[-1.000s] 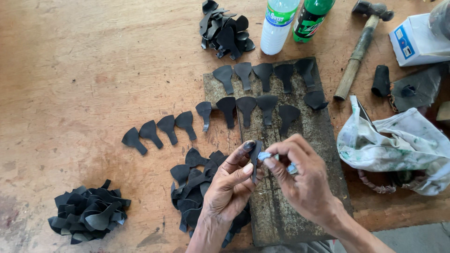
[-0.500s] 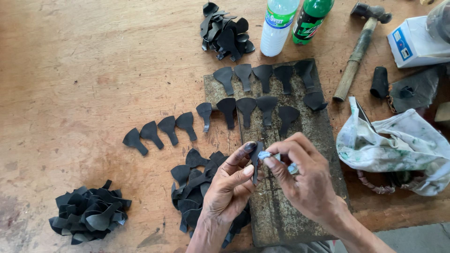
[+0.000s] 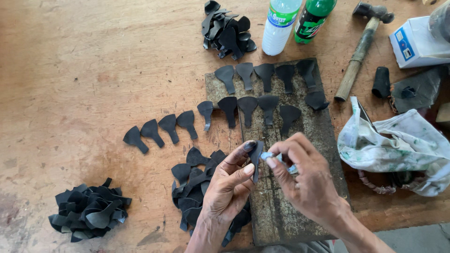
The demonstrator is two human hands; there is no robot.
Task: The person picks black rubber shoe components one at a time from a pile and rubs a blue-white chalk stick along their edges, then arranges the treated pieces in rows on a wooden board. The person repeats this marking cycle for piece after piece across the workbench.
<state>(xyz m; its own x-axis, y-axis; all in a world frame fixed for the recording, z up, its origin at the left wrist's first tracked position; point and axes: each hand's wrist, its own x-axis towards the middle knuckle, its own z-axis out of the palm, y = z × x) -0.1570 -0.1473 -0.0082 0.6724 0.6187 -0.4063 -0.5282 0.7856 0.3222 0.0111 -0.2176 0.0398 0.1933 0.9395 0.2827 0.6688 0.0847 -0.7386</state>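
My left hand (image 3: 228,187) pinches a small black rubber piece (image 3: 256,157) upright between thumb and forefinger. My right hand (image 3: 307,180) holds a small pale tube-like object (image 3: 274,157) with its tip against that piece. Both hands hover over a dark worn board (image 3: 309,136). Several black paddle-shaped rubber pieces (image 3: 267,75) lie in rows on the board, and a further row (image 3: 161,129) runs left onto the wooden table. A loose heap of the same pieces (image 3: 194,187) lies under my left wrist.
Another black heap (image 3: 89,211) sits at the front left, a third (image 3: 227,28) at the back. Two plastic bottles (image 3: 279,23), a hammer (image 3: 361,49), a white box (image 3: 415,42), a stained cloth (image 3: 398,143) and dark scraps (image 3: 419,89) crowd the right side.
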